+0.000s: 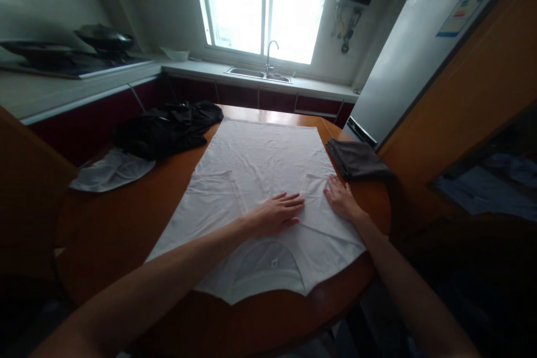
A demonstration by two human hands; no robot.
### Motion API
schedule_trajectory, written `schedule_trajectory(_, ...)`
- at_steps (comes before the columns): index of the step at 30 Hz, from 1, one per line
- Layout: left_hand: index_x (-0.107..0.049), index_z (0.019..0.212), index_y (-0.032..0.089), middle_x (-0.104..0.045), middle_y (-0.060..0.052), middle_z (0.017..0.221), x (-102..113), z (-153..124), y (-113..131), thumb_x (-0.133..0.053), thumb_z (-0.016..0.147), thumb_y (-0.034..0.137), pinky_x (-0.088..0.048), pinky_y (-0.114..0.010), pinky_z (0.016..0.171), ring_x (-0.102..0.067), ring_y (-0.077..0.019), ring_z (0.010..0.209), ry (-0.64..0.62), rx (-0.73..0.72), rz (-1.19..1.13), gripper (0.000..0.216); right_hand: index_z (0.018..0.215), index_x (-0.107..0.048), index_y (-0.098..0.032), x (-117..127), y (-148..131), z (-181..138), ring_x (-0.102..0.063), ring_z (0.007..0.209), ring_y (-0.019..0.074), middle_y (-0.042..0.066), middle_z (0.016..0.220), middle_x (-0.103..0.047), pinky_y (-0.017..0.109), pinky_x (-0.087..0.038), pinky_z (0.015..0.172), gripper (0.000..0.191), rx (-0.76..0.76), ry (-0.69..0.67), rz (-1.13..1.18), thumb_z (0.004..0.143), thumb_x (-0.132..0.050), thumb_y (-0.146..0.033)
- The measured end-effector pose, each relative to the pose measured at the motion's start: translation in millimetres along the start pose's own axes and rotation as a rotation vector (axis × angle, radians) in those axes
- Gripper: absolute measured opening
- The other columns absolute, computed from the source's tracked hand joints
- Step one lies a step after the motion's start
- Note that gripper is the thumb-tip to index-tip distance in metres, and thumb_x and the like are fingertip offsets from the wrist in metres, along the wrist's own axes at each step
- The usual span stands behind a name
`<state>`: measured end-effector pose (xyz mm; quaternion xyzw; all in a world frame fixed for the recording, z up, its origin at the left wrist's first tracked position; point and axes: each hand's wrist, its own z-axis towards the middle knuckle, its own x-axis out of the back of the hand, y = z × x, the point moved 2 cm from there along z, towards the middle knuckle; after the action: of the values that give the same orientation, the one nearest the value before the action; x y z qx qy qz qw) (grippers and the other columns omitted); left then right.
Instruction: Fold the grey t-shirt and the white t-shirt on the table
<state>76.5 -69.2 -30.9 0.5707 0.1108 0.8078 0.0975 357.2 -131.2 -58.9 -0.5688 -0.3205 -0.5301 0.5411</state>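
Note:
A white T-shirt (260,168) lies spread flat on a round wooden table (126,218), its collar toward me and both sleeves folded inward. My left hand (277,211) rests flat on the shirt's middle right, fingers stretched out toward the right. My right hand (342,197) lies flat on the shirt's right edge by the folded sleeve, fingers spread and pointing away from me. Neither hand holds anything.
A folded dark brown cloth (356,159) sits at the table's right edge. A heap of black clothing (168,128) and a crumpled white garment (111,170) lie at the far left. Beyond are a kitchen counter, a sink (258,72), a stove (75,59) and a refrigerator (415,50).

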Motion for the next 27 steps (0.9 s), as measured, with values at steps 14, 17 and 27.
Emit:
schedule_trajectory(14,-0.061,0.137,0.021,-0.056,-0.012,0.148,-0.9,-0.2,-2.0,-0.047,0.105,0.034,-0.034,-0.049,0.120,-0.050,-0.0270,0.139,-0.011,-0.011,-0.021,0.037,0.160,-0.028,-0.014,5.9,-26.6,19.2,-0.014,0.156,0.0267,0.015,0.168,-0.020,0.056,-0.013,0.124,0.063,0.090,-0.017,-0.068,0.106,-0.024,-0.045)
schedule_trajectory(17,-0.061,0.137,0.021,-0.057,-0.012,0.147,0.5,-0.3,-1.9,-0.048,0.104,0.032,-0.035,-0.047,0.120,-0.051,-0.0259,0.139,-0.001,-0.014,-0.020,0.037,0.158,-0.031,-0.010,-7.5,-40.7,22.4,-0.015,0.156,0.0277,0.018,0.167,-0.021,0.053,-0.013,0.124,0.064,0.132,-0.112,-0.074,0.105,-0.032,-0.044)
schedule_trajectory(27,-0.063,0.133,0.022,-0.060,-0.012,0.143,4.6,1.6,-2.8,-0.052,0.103,0.031,-0.038,-0.044,0.117,-0.054,-0.0256,0.134,0.035,-0.071,-0.015,0.033,0.100,-0.077,-0.018,8.5,-44.5,90.7,-0.068,0.083,0.0179,0.007,0.092,-0.076,0.027,-0.051,0.078,0.019,0.193,-0.079,0.218,0.087,-0.065,-0.023)
